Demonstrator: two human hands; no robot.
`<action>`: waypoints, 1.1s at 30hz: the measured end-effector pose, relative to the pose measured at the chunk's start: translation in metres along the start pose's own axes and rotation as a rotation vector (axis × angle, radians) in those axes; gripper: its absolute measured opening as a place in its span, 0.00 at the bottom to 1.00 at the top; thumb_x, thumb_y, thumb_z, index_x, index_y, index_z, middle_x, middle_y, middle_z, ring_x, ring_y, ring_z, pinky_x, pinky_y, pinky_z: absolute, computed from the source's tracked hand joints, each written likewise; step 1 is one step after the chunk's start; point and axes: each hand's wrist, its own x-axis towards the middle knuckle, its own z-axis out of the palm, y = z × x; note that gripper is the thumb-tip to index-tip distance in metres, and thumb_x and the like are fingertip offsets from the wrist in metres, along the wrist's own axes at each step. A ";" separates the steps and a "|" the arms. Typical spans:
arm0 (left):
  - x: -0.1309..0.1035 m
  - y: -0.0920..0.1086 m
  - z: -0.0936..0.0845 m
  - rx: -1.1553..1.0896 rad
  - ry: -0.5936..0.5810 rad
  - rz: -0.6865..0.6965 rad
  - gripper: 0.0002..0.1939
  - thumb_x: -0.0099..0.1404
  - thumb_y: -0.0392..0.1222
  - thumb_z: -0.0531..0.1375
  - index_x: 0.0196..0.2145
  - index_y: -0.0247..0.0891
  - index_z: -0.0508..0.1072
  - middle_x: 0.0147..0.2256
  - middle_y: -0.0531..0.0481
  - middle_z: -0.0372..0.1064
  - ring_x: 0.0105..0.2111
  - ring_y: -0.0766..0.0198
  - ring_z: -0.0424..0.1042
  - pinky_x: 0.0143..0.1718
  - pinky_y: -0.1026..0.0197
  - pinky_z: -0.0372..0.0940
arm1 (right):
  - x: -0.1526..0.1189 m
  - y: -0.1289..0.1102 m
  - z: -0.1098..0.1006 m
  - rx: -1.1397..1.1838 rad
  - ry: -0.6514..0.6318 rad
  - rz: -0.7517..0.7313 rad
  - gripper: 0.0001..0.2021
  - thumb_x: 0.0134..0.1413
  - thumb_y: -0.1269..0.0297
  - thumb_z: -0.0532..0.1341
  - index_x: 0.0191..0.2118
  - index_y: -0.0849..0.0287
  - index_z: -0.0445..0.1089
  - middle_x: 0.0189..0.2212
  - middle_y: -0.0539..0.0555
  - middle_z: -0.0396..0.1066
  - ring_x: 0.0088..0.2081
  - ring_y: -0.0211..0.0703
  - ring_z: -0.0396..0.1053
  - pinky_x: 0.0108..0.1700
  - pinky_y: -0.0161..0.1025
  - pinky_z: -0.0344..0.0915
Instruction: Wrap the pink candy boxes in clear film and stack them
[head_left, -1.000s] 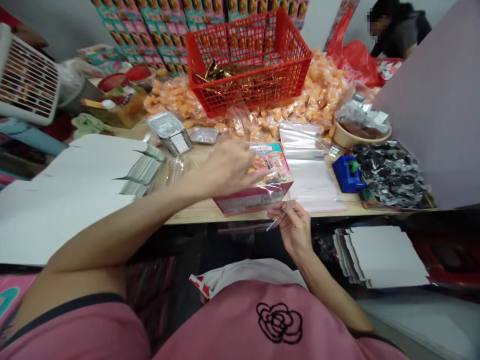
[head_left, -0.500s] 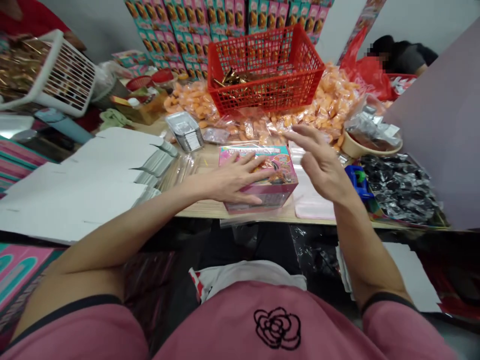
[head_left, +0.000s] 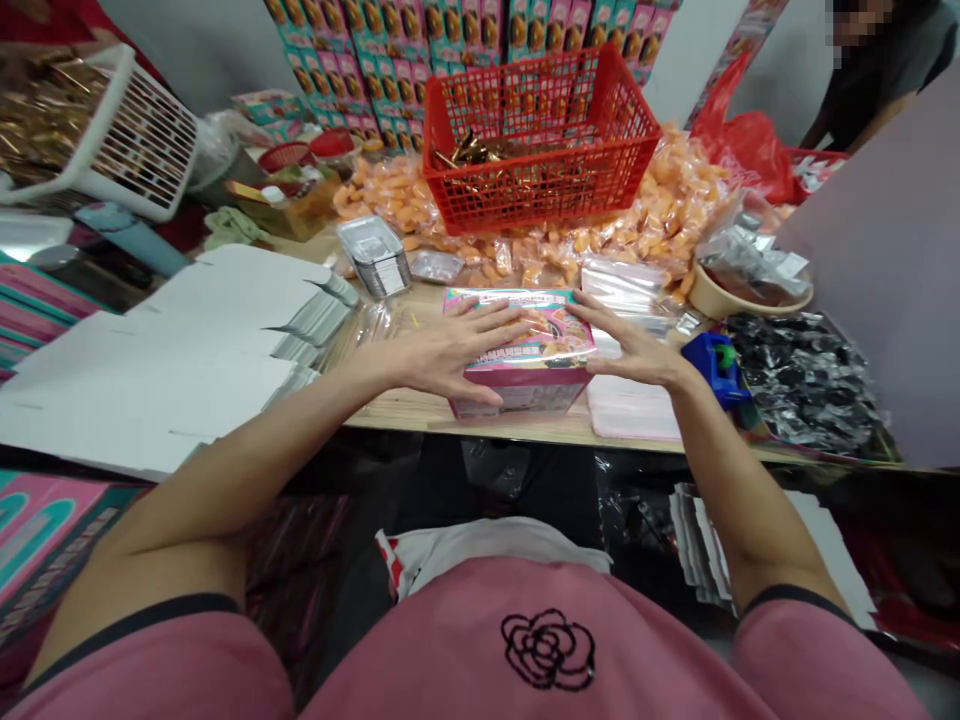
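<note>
A pink and teal printed box (head_left: 525, 378) in clear, shiny film stands near the table's front edge. My left hand (head_left: 442, 350) rests on its top left part with the fingers spread. At the box's right side is my right hand (head_left: 630, 345), fingers apart, its fingertips at the top right edge. Clear plastic sleeves (head_left: 630, 405) lie just right of the box, partly under my right hand. Left of the box are more clear sleeves (head_left: 367, 340) and a stack of silvery trays (head_left: 376, 262).
White flat cartons (head_left: 187, 340) are piled at the left. Behind the box, a red basket (head_left: 540, 190) stands among orange wrapped pieces (head_left: 675, 210). A blue tape dispenser (head_left: 716, 370) and black packets (head_left: 810, 380) are at the right. A person (head_left: 885, 70) is at the back right.
My right hand has come down and left onto the box's right edge. The clear film behind the box no longer sticks up. The person at the back right has risen.
</note>
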 end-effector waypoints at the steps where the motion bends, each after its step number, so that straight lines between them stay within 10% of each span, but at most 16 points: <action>1: 0.002 0.001 -0.001 0.070 -0.062 0.029 0.35 0.52 0.60 0.70 0.55 0.44 0.73 0.61 0.40 0.67 0.69 0.38 0.51 0.70 0.38 0.40 | -0.001 0.000 0.002 0.007 0.011 0.000 0.40 0.47 0.42 0.71 0.65 0.40 0.63 0.73 0.49 0.49 0.74 0.57 0.42 0.73 0.63 0.39; 4: 0.008 0.009 0.002 0.237 -0.130 0.103 0.36 0.51 0.59 0.71 0.55 0.44 0.73 0.64 0.39 0.63 0.71 0.34 0.45 0.69 0.33 0.34 | 0.004 0.002 0.003 0.008 0.061 0.024 0.37 0.49 0.41 0.70 0.65 0.38 0.64 0.73 0.47 0.50 0.74 0.56 0.43 0.74 0.62 0.40; 11: -0.022 0.027 0.032 0.105 0.136 0.073 0.30 0.53 0.54 0.70 0.53 0.44 0.73 0.58 0.37 0.68 0.69 0.31 0.49 0.66 0.24 0.36 | 0.022 0.013 -0.002 0.035 0.062 0.072 0.39 0.50 0.41 0.68 0.67 0.42 0.61 0.74 0.51 0.47 0.75 0.56 0.42 0.72 0.63 0.43; 20: -0.067 -0.037 0.026 0.409 0.439 0.476 0.03 0.64 0.36 0.63 0.37 0.38 0.77 0.46 0.41 0.79 0.51 0.52 0.77 0.60 0.43 0.68 | 0.043 0.033 -0.004 0.170 0.034 0.134 0.39 0.52 0.41 0.67 0.67 0.51 0.62 0.69 0.56 0.60 0.69 0.60 0.58 0.69 0.60 0.56; 27: -0.061 -0.028 0.025 0.058 0.500 0.380 0.06 0.64 0.38 0.64 0.29 0.37 0.76 0.33 0.45 0.78 0.39 0.59 0.78 0.48 0.55 0.72 | 0.038 -0.069 0.009 -0.409 0.329 -0.156 0.30 0.60 0.45 0.62 0.63 0.53 0.64 0.61 0.62 0.69 0.63 0.61 0.65 0.64 0.63 0.61; 33: -0.060 -0.027 0.024 -0.105 0.499 0.257 0.05 0.60 0.38 0.67 0.28 0.36 0.77 0.30 0.49 0.77 0.35 0.62 0.75 0.44 0.58 0.68 | 0.056 -0.133 0.089 -0.516 0.065 -0.389 0.07 0.62 0.63 0.61 0.44 0.57 0.69 0.39 0.59 0.77 0.41 0.51 0.74 0.43 0.45 0.70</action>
